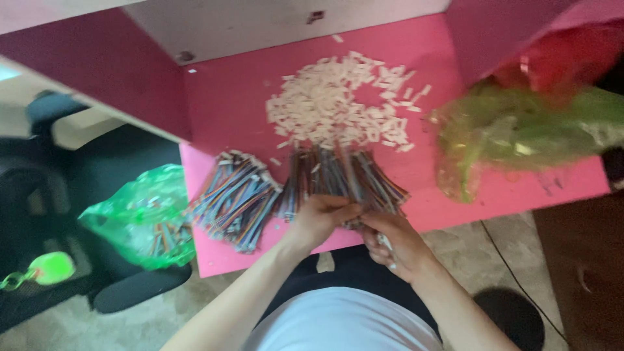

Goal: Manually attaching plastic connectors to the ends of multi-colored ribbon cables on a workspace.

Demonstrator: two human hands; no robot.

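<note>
**Both hands on the wire bundle at the table's edge**

The left hand point(320, 218) and right hand point(395, 244) meet at the near edge of the pink table point(227, 97) — each closed on the near end of a bundle of multicoloured wires point(344, 175). The right hand also pinches a small white piece (too blurred to tell more). A second wire bundle point(235, 198) lies just left. Behind them spreads a heap of white connectors point(341, 101). Green plastic bags sit at the left point(146, 214) and right point(520, 133).
</note>
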